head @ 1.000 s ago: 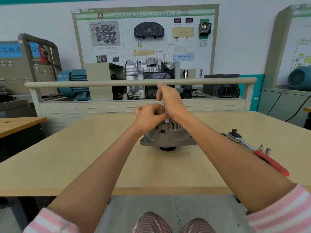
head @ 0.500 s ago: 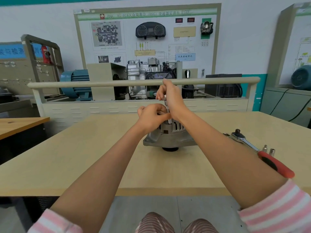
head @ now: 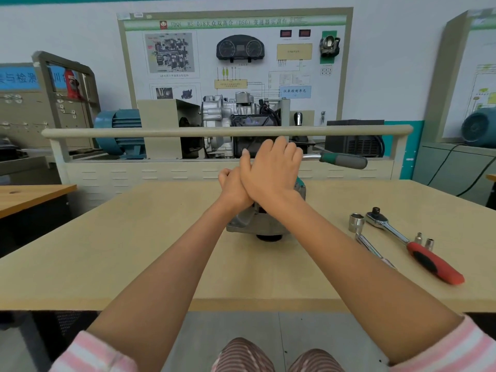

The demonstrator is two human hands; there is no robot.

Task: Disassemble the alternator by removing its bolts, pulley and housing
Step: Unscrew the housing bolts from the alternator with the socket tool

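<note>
The grey metal alternator [head: 252, 224] stands on the wooden table [head: 134, 251], pulley side down, its top hidden by my hands. My left hand [head: 232, 187] is closed in a fist on the alternator's top, partly covered by my right hand. My right hand [head: 271, 170] lies over the head of a ratchet whose green and grey handle [head: 343, 160] sticks out level to the right. The ratchet's head and what it sits on are hidden under my palm.
To the right on the table lie a red-handled ratchet [head: 418, 251], a chrome wrench with a large socket [head: 358, 226] and two small sockets [head: 424, 240]. Behind the table stands a training bench with a rail [head: 188, 132] and a gearbox.
My right hand was lifting a thin bolt out of the alternator with its fingertips. It now rests on a green-handled ratchet over the alternator. My left hand stays on top.
</note>
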